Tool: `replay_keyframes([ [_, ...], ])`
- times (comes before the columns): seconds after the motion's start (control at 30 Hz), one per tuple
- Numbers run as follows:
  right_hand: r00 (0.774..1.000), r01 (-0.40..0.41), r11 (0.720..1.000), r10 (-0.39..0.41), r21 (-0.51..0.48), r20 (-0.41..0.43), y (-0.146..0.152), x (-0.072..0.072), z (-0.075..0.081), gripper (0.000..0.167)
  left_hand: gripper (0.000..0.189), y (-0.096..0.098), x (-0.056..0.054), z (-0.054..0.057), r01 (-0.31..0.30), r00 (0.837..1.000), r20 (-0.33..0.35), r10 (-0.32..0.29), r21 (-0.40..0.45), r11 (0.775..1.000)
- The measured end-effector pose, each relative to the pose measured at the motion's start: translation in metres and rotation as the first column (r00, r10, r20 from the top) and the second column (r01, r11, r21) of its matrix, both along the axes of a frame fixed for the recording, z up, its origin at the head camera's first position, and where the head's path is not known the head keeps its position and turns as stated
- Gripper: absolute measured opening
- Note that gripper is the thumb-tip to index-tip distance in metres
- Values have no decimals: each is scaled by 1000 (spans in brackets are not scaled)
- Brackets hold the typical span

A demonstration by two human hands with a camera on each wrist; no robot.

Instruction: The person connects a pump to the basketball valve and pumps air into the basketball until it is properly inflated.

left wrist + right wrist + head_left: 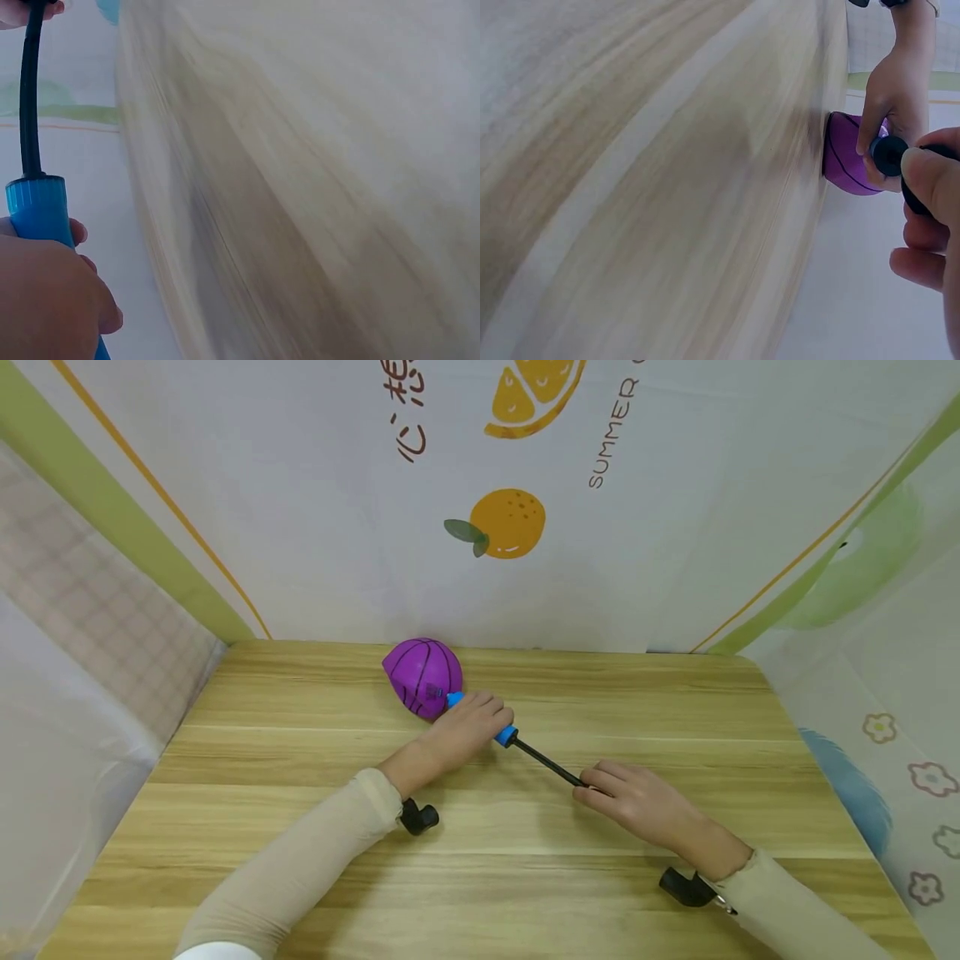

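Note:
A purple ball [423, 677] with black lines lies at the back of the table, its left side creased and caved in as if short of air. My left hand [471, 727] grips the blue barrel of a hand pump [506, 737], whose far end meets the ball; whether a needle sits in it is hidden. The black rod [547, 762] is drawn well out of the barrel [39, 206]. At the rod's near end, my right hand [637, 802] holds the black handle [913, 199] between thumb and curled fingers.
The wood-grain table [300, 843] ends at a white printed curtain [337, 568] just behind the ball. More cloth hangs along the left and right sides. Black camera mounts [418, 817] stick out from both wrists over the tabletop.

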State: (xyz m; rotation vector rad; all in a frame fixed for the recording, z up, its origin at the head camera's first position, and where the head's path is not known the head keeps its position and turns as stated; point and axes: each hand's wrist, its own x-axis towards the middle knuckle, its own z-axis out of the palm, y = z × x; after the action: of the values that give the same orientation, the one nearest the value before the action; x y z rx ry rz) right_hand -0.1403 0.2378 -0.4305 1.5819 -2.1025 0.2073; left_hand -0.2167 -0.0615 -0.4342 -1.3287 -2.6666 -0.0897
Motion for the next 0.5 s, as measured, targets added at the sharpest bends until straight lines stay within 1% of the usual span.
replay_keyframes([
  [0.2,1000,26,999,-26,23,13,-5,-5,1,45,22,2,3,2,-6,1000,-6,6,-57,998],
  [0.37,999,39,998,-40,45,31,-17,-15,1,45,21,4,4,4,-26,1000,-3,26,-73,997],
  [0.5,1000,25,999,-25,36,14,-29,-24,0,44,20,6,5,6,-34,999,5,34,-93,995],
])
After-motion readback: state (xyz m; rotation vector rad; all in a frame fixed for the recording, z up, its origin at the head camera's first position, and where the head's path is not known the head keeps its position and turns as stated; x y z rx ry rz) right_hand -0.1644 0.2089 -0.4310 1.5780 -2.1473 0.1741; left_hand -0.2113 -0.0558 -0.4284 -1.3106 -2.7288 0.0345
